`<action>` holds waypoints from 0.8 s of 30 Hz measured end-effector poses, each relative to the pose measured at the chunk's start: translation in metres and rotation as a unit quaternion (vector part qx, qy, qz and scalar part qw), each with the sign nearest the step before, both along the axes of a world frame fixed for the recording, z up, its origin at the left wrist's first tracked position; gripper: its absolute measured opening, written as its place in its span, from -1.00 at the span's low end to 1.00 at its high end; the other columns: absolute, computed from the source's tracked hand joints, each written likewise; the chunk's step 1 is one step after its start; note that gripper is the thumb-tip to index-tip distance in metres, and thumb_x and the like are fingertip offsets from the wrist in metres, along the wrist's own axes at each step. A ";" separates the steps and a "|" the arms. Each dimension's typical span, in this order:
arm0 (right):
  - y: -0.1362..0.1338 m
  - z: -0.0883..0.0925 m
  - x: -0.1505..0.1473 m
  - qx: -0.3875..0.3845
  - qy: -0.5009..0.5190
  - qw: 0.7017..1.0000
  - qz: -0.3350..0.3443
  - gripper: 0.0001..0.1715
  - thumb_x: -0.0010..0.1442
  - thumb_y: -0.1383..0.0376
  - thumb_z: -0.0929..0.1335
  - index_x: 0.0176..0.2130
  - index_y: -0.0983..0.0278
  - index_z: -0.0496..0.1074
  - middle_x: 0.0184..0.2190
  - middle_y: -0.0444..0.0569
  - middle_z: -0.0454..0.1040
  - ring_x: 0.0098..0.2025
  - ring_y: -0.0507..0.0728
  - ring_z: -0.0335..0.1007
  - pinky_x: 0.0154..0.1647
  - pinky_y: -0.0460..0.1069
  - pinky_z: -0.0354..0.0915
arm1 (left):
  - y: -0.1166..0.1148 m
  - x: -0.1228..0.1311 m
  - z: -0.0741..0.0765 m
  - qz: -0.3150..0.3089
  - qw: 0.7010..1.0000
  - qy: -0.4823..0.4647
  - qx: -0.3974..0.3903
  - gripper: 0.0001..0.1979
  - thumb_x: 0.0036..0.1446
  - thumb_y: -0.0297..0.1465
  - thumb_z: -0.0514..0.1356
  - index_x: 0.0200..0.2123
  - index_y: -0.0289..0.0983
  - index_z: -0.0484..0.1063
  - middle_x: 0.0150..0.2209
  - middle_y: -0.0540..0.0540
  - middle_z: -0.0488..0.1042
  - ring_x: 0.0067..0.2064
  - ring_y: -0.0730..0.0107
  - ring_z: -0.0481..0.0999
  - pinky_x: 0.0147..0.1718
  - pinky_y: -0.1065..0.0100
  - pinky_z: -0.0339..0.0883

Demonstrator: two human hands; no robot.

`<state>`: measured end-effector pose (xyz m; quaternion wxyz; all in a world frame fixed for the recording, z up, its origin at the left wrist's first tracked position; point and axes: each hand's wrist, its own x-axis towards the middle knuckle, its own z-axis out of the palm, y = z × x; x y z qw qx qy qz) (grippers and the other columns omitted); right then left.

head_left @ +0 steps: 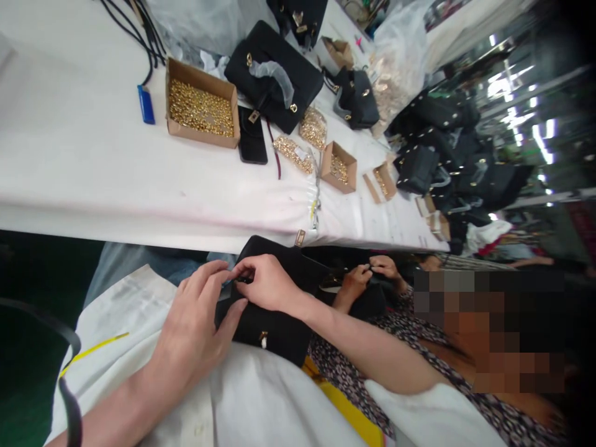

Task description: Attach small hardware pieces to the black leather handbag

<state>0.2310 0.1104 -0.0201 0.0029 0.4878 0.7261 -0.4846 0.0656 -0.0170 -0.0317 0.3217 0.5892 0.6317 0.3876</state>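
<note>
A black bag point(284, 323) with a small gold fitting point(263, 336) rests on my lap at the table's edge. My left hand point(198, 310) lies at the bag's left side, thumb and fingers curved against its edge. My right hand point(265, 282) is over the bag's upper left part, its thumb and forefinger pinched close to my left fingertips. What the right fingers pinch is too small to make out. A flap with a gold clasp point(300, 238) sticks up by the table edge.
On the white table point(93, 167) stand a box of gold pieces point(200, 108), a phone point(252, 136), a blue lighter-like object point(146, 104), smaller boxes point(339, 167) and black bags point(274, 74). At the right, a co-worker's hands point(356, 282) work on something black.
</note>
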 end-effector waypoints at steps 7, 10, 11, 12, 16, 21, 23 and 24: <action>-0.002 -0.014 0.006 0.003 0.012 0.999 -0.043 -0.80 0.16 0.42 0.52 -0.20 0.25 0.76 -0.30 -0.06 0.73 -0.26 0.11 0.63 -0.23 -0.06 0.42 | -0.004 -0.005 0.000 -0.112 0.987 0.106 0.038 -0.56 0.49 -0.38 0.24 0.36 -0.17 0.34 0.30 -0.26 0.52 0.28 -0.13 0.50 0.22 -0.20 0.41; -0.004 -0.014 0.005 -0.003 0.025 0.998 -0.063 -0.84 0.16 0.40 0.53 -0.22 0.26 0.76 -0.35 -0.07 0.71 -0.31 0.09 0.59 -0.29 -0.07 0.38 | -0.003 -0.003 0.008 -0.102 0.988 0.105 0.045 -0.44 0.46 -0.43 0.23 0.46 -0.20 0.23 0.36 -0.33 0.45 0.33 -0.15 0.47 0.24 -0.19 0.42; -0.004 -0.012 0.005 -0.016 0.030 0.997 -0.070 -0.83 0.16 0.40 0.52 -0.23 0.27 0.77 -0.37 -0.08 0.71 -0.33 0.09 0.58 -0.31 -0.07 0.37 | -0.002 -0.002 0.010 -0.106 0.988 0.103 0.050 -0.40 0.46 -0.44 0.23 0.48 -0.21 0.20 0.39 -0.35 0.43 0.35 -0.15 0.45 0.25 -0.20 0.42; -0.005 -0.011 0.005 -0.034 0.037 0.996 -0.079 -0.81 0.15 0.42 0.51 -0.23 0.27 0.77 -0.38 -0.08 0.71 -0.34 0.09 0.58 -0.32 -0.08 0.37 | -0.001 -0.002 0.012 -0.113 0.987 0.101 0.055 -0.39 0.45 -0.45 0.23 0.48 -0.21 0.19 0.41 -0.36 0.41 0.38 -0.16 0.44 0.27 -0.20 0.41; -0.002 -0.002 0.007 -0.099 0.054 0.987 -0.118 -0.66 0.08 0.54 0.44 -0.21 0.29 0.78 -0.33 -0.07 0.74 -0.30 0.10 0.64 -0.27 -0.08 0.43 | 0.003 0.001 0.009 -0.151 0.981 0.094 0.072 -0.42 0.45 -0.46 0.21 0.46 -0.22 0.21 0.44 -0.34 0.43 0.47 -0.14 0.38 0.33 -0.21 0.36; 0.003 0.004 0.007 -0.137 0.027 0.979 -0.147 -0.62 0.08 0.59 0.42 -0.20 0.32 0.78 -0.32 -0.05 0.75 -0.33 0.07 0.62 -0.28 -0.10 0.41 | 0.009 0.003 0.005 -0.150 0.983 0.086 0.055 -0.46 0.45 -0.49 0.20 0.44 -0.25 0.24 0.41 -0.31 0.46 0.41 -0.05 0.45 0.34 -0.13 0.34; 0.003 0.004 0.006 -0.151 0.025 0.975 -0.164 -0.64 0.09 0.60 0.43 -0.21 0.33 0.77 -0.32 -0.02 0.75 -0.33 0.07 0.61 -0.28 -0.10 0.42 | 0.010 0.001 0.009 -0.152 0.983 0.089 0.047 -0.44 0.44 -0.47 0.22 0.44 -0.25 0.24 0.40 -0.32 0.46 0.39 -0.09 0.44 0.34 -0.16 0.32; 0.003 0.004 0.005 -0.152 0.023 0.974 -0.169 -0.66 0.09 0.59 0.45 -0.21 0.34 0.76 -0.32 -0.02 0.75 -0.33 0.07 0.61 -0.28 -0.09 0.42 | 0.010 -0.001 0.010 -0.154 0.983 0.091 0.043 -0.43 0.42 -0.46 0.24 0.43 -0.24 0.24 0.39 -0.31 0.46 0.37 -0.12 0.43 0.33 -0.19 0.32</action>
